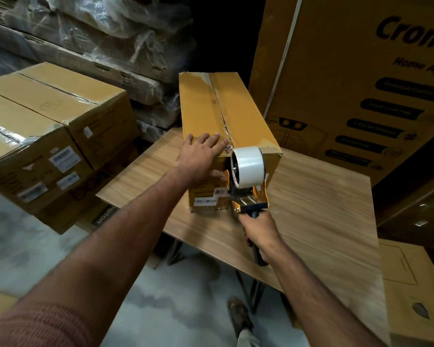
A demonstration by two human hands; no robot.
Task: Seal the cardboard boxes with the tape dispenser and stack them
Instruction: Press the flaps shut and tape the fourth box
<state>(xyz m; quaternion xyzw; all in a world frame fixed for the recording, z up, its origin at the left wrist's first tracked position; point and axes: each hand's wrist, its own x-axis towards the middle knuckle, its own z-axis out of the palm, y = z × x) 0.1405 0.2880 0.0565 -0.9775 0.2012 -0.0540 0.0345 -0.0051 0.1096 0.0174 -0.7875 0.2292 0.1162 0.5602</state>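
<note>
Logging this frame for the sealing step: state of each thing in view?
Long cardboard box: lying on the wooden table, flaps shut, centre seam not taped at the near end.
Tape dispenser: loaded with a white roll, pressed to the box's near end.
Left hand: flat on the box top.
Right hand: gripping the dispenser handle.
Boxes at left: sealed, stacked.

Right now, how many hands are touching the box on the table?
1: the left hand lies flat on the box. The right hand grips the tape dispenser, not the box.
</note>
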